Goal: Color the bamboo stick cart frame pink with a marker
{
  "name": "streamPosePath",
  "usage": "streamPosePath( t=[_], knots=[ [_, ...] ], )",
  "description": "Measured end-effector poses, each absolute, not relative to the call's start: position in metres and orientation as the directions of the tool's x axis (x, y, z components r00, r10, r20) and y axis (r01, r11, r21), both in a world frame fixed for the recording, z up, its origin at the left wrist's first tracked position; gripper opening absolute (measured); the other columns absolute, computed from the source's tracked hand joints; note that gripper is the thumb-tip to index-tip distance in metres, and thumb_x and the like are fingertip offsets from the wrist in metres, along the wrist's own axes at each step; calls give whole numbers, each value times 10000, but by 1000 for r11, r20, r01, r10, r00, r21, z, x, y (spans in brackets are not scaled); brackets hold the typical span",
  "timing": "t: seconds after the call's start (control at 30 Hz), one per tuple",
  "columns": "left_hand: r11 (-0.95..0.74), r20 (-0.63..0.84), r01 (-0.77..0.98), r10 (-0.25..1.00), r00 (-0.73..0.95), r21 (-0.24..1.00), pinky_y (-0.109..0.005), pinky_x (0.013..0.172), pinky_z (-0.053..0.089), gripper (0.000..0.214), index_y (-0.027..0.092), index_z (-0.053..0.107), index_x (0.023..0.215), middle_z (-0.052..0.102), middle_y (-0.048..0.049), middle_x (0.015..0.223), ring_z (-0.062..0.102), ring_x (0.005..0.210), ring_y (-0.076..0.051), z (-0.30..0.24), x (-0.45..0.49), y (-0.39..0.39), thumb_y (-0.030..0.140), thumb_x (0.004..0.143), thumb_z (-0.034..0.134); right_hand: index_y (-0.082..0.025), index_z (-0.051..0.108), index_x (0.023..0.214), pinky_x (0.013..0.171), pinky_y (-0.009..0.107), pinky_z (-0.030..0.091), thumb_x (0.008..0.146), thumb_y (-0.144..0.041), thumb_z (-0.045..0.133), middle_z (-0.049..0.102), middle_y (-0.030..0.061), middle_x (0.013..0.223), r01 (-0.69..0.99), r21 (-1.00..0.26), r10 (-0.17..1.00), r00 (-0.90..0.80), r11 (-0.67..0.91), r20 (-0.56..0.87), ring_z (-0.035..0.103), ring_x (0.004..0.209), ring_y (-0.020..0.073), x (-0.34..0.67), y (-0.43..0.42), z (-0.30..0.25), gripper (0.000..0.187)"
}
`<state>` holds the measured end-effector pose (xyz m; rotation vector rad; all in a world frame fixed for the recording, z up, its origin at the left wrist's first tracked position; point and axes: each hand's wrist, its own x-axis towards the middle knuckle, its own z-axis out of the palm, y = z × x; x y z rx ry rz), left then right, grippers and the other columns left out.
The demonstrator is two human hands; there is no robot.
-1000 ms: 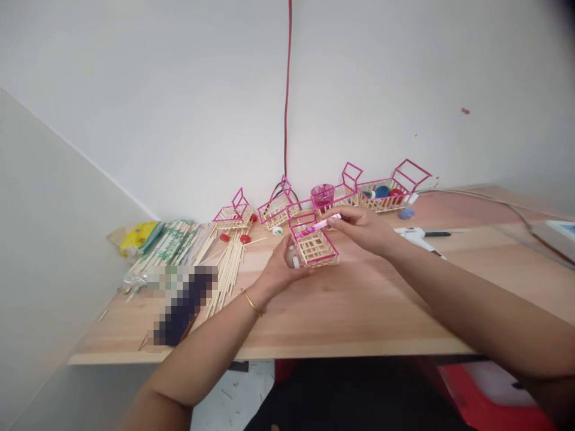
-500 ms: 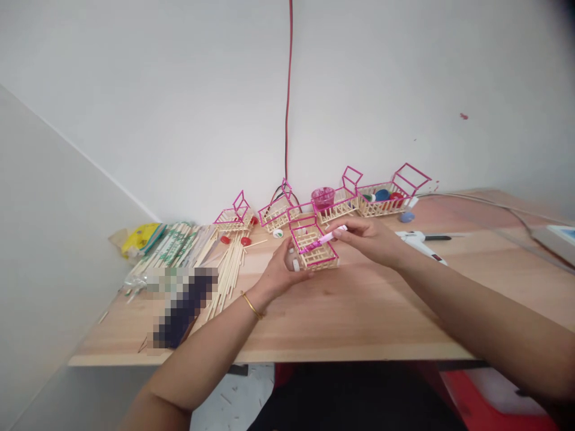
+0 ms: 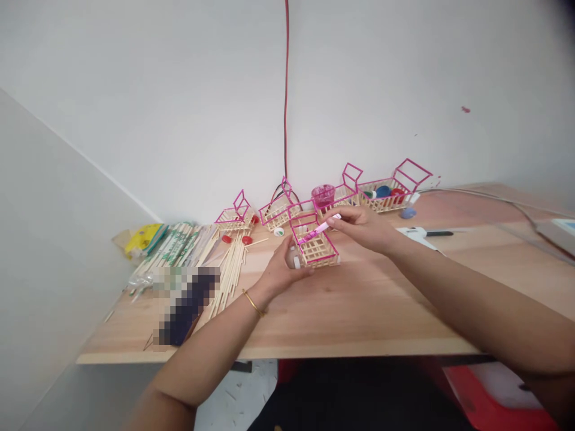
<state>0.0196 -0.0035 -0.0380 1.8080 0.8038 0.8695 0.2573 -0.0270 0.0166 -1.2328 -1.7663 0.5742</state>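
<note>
My left hand (image 3: 282, 268) grips a small basket (image 3: 317, 246) built of pale wooden sticks with pink-painted edges, held just above the wooden table (image 3: 359, 305). My right hand (image 3: 365, 228) pinches a pink marker (image 3: 320, 230), its tip resting inside the basket against a stick. A gold bangle sits on my left wrist.
Several similar pink-edged stick baskets (image 3: 390, 190) line the wall, one holding coloured caps. A pink cup (image 3: 322, 194) stands among them. Bundles of wooden sticks (image 3: 197, 254) and a yellow packet (image 3: 142, 235) lie at the left. A white glue gun (image 3: 420, 234) lies right of my hands.
The marker tip has shifted slightly along the basket's sticks, dipping lower and then back up. My left hand keeps the basket in about the same place.
</note>
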Motion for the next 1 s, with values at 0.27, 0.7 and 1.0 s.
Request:
streamPosePath(
  t=[0.27, 0.7, 1.0],
  knots=[
    [-369, 243, 127, 798, 551, 921, -458, 1187, 303, 877, 197, 472, 1393, 540, -120, 1438, 455, 1376, -308, -37, 20, -3, 292, 619, 874, -239, 746, 935, 733, 347, 479, 861, -580, 594, 743, 64, 966, 527, -767, 928, -148, 366, 341, 654, 870, 239, 263, -55, 15, 381],
    [-386, 258, 111, 777, 574, 916, -440, 1169, 338, 865, 194, 460, 1405, 552, -115, 1430, 493, 1342, -299, -36, 20, -3, 313, 645, 856, -235, 748, 928, 717, 344, 486, 873, -537, 597, 750, 59, 928, 548, -729, 906, -151, 410, 396, 661, 840, 228, 263, -44, 17, 341],
    [-390, 255, 133, 787, 562, 911, -430, 1170, 324, 805, 207, 490, 1358, 546, -105, 1436, 473, 1357, -290, -38, 19, -3, 301, 648, 856, -235, 751, 914, 667, 322, 465, 871, -511, 599, 745, 56, 906, 555, -730, 911, -147, 399, 386, 650, 787, 210, 262, -42, 24, 318]
  ],
)
